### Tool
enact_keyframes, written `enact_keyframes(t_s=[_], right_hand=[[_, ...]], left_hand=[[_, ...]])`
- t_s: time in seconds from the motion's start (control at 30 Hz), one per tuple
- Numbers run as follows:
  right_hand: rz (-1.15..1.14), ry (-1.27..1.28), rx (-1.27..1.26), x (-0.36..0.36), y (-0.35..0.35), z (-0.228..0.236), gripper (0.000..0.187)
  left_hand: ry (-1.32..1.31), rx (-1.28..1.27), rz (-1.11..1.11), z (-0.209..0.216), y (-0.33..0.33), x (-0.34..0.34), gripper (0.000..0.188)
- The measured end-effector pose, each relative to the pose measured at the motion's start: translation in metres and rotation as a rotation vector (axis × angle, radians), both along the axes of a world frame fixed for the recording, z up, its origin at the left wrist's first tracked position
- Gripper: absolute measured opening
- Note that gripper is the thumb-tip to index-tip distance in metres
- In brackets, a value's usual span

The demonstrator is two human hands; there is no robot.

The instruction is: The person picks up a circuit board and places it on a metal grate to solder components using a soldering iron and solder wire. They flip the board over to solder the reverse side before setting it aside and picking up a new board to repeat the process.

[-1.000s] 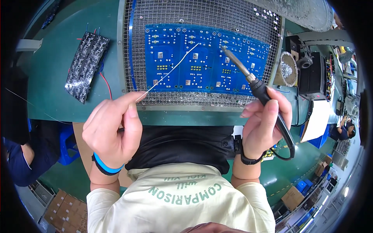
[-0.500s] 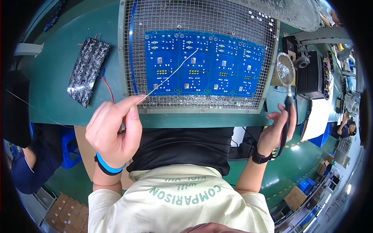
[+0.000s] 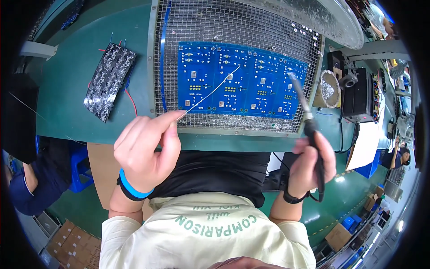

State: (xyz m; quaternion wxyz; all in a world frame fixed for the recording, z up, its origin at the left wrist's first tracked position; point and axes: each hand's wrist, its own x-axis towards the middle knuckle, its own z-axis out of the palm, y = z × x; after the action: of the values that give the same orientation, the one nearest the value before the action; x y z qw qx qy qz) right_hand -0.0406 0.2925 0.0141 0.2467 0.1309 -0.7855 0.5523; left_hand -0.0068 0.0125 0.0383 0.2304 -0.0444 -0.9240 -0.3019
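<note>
A blue circuit board panel (image 3: 242,83) lies flat on a wire mesh rack (image 3: 210,24) in front of me. My left hand (image 3: 145,150) pinches a thin solder wire (image 3: 210,92) between thumb and fingers; the wire's far end reaches over the middle of the board. My right hand (image 3: 311,163) grips the black handle of a soldering iron (image 3: 304,105), its metal tip raised over the board's right part. The iron's cable hangs down past my right wrist.
A dark component board (image 3: 109,80) with red and blue wires lies on the green bench (image 3: 74,67) at the left. A soldering station (image 3: 358,94) and a tip-cleaner holder (image 3: 329,87) stand right of the rack. Another person's sleeve (image 3: 31,188) shows lower left.
My right hand, which had swung the iron out to the right by the station, has brought it back over the board's right side. The left hand and wire stayed nearly still.
</note>
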Motion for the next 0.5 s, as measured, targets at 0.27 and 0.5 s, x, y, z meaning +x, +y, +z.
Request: enact_keyframes(t_s=[0.27, 0.5], right_hand=[[0.206, -0.106, 0.164, -0.017, -0.039, 0.011, 0.023], [0.26, -0.089, 0.212, -0.02, -0.039, 0.014, 0.021]], left_hand=[[0.013, 0.008, 0.008, -0.008, -0.001, 0.0, 0.023], [0.004, 0.025, 0.001, -0.009, -0.001, -0.002, 0.021]])
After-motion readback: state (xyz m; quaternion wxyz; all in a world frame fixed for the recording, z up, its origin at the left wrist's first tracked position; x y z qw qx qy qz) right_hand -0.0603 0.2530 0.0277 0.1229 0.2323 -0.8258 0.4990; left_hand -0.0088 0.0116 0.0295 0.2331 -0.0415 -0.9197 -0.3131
